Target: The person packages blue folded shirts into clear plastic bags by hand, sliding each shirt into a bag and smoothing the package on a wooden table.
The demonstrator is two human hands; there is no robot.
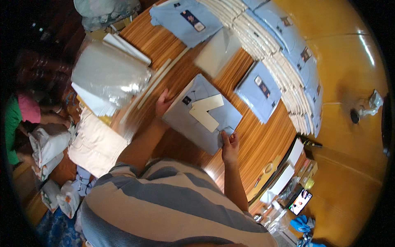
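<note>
A folded light-blue garment (187,121) is held between my two hands over the wooden table. Two cream hang tags (205,118) lie across it in a V shape, and a small dark label shows near its upper left. My left hand (163,103) grips the left edge, its fingers partly hidden by the cloth. With thumb on top, my right hand (229,144) pinches the lower right edge. To the right rests another folded blue garment (252,105) in clear wrapping with a dark tag. Beyond the held garment lies a clear plastic bag (216,53).
Stacks of wrapped folded garments (263,49) line the table's far right. A blue garment (168,16) lies at the far edge. Clear plastic bags (109,74) are piled at left, above cream cloth (96,142). A tape roll (268,168) sits lower right. Another person (29,109) is at far left.
</note>
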